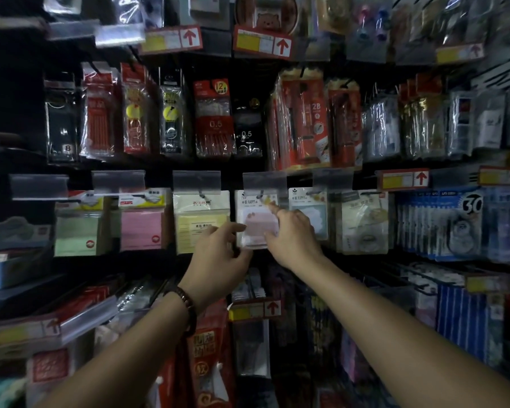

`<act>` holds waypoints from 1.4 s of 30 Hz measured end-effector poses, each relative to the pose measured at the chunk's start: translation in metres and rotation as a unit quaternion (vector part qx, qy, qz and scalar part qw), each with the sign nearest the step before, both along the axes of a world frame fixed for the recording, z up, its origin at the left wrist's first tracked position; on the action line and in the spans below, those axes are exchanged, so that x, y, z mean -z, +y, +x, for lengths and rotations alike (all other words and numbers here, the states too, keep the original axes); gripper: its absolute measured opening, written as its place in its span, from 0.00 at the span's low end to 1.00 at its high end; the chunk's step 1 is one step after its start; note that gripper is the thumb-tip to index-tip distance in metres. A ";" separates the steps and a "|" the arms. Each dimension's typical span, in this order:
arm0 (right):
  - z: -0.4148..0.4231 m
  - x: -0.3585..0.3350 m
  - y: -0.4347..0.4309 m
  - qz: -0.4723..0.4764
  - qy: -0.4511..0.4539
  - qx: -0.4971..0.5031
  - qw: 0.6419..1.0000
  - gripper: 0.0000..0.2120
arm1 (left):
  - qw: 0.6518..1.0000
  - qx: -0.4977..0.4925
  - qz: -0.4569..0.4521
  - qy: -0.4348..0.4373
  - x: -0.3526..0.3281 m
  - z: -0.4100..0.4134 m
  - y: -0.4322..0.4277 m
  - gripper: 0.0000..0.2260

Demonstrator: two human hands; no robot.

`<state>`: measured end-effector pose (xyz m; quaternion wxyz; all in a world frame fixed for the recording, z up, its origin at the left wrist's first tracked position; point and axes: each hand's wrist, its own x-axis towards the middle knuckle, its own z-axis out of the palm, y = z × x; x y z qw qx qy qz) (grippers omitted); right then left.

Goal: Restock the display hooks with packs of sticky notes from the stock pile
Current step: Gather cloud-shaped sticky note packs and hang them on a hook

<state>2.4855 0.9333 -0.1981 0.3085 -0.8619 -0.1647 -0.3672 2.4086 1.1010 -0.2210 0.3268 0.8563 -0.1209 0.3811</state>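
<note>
**Step in hand.** A pink sticky-note pack [258,223] is being hung on a display hook [259,197] in the middle row of the display wall. The pack sits directly below a clear label holder [264,180], with its header at the hook. Whether the hook has fully passed through the header hole cannot be determined.

**Hands.** The pack's lower left edge is pinched by the left hand [218,254] between thumb and fingers. The index finger of the right hand [292,237] is extended onto the header, just beside the hook. Whether its other fingers grip the pack cannot be told.

**Next move.** The pack is judged to need pushing back along the hook until it hangs straight. Release is advised only after that. A further pack must then be fetched; the stock pile is not identified in view.

**Surroundings.** A yellow sticky-note pack [200,222] hangs just to the left and a blue-printed pack [309,213] just to the right. Pen refill packs [215,122] occupy the row above. A red-arrow price tag [402,179] is fixed to the right. Lighting is dim.
</note>
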 end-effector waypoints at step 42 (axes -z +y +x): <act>-0.025 0.806 -0.070 -0.153 0.590 0.146 0.779 0.34 | 0.851 0.068 -0.075 0.516 0.654 -0.055 0.028 0.07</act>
